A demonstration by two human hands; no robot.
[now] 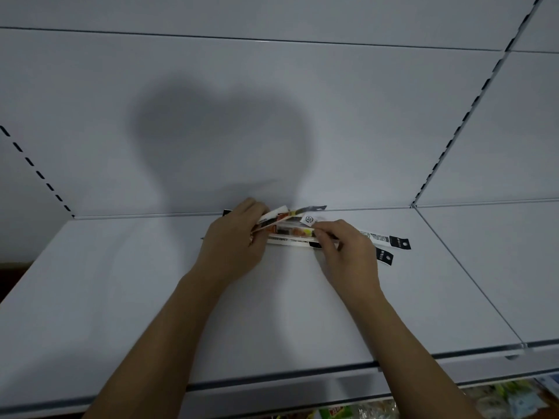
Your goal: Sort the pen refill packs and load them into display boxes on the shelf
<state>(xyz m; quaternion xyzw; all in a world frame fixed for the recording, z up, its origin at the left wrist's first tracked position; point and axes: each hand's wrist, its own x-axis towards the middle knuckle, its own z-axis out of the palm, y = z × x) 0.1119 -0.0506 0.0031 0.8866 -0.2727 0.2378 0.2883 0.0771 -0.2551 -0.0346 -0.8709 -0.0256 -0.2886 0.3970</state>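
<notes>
Several long, flat pen refill packs (290,229) lie bunched near the back of a white shelf board (121,282). They are white with orange and yellow print and black hang tabs. My left hand (234,240) grips the left ends of a few packs, lifting them at a slant. My right hand (348,252) pinches the packs from the right, near the yellow mark. Two black-tabbed pack ends (393,247) stick out to the right past my right hand. No display box shows in this view.
The white back panel (272,116) rises right behind the packs, with slotted uprights at left (36,170) and right (472,107). A second shelf board (499,261) adjoins on the right. Packaged goods (499,397) show below the shelf's front edge.
</notes>
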